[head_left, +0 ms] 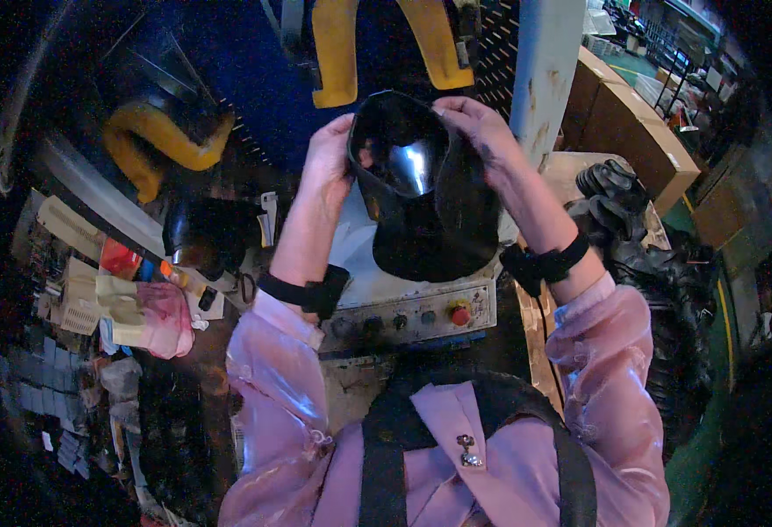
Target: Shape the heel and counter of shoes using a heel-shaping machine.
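Both hands are raised in front of me, holding a black boot upper between them. Its wide opening faces up, and a bright glare lies on the glossy dark surface there. My left hand grips the rim on the left, with a fingertip showing inside. On the right side of the rim, my right hand pinches the edge between thumb and fingers. The rounded lower end hangs toward me over the pale machine top.
A control panel with knobs and a red button sits below. Yellow machine arms stand beyond my hands, another yellow part at left. Black uppers pile up at right near cardboard boxes. A pink-stained cloth lies left.
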`<state>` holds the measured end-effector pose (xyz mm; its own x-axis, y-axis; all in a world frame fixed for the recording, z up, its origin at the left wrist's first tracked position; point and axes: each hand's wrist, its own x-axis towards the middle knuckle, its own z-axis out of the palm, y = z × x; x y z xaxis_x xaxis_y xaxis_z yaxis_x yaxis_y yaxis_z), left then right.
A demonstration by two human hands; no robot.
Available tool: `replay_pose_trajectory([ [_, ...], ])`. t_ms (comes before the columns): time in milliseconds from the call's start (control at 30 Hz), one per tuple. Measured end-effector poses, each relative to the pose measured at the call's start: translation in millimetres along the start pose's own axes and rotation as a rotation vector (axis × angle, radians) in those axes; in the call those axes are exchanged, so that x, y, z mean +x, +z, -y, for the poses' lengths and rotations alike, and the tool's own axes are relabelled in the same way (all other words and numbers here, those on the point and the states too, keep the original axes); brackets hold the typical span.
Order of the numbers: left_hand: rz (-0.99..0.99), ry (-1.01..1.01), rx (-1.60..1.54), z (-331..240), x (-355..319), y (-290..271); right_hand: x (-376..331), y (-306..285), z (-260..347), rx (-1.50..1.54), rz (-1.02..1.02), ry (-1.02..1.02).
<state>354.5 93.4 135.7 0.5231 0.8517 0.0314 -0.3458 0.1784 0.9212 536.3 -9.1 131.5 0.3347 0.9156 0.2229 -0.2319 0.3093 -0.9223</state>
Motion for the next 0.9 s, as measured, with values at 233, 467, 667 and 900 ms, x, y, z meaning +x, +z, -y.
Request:
replay_pose_trajectory([
  [233,-0.041,0.114,-0.068,18.1,2.9,8.2,2.0,-8.6,-24.9,-0.224,-0.177,-0.064],
  [467,-0.053,0.231,0.039,-21.6,-19.7,24.4,-31.7,7.9,24.4,-0.463,-0.030,-0.442],
  [667,-0.005,0.230,0.128,-34.9,-39.4,38.9,-31.9,22.7,54.5,-0.759,0.168,-0.560],
  [900,0.293,0.518,0.746,-57.1,-60.6,41.3,-24.2,30.2,76.8,-1.086,0.142,-0.518],
])
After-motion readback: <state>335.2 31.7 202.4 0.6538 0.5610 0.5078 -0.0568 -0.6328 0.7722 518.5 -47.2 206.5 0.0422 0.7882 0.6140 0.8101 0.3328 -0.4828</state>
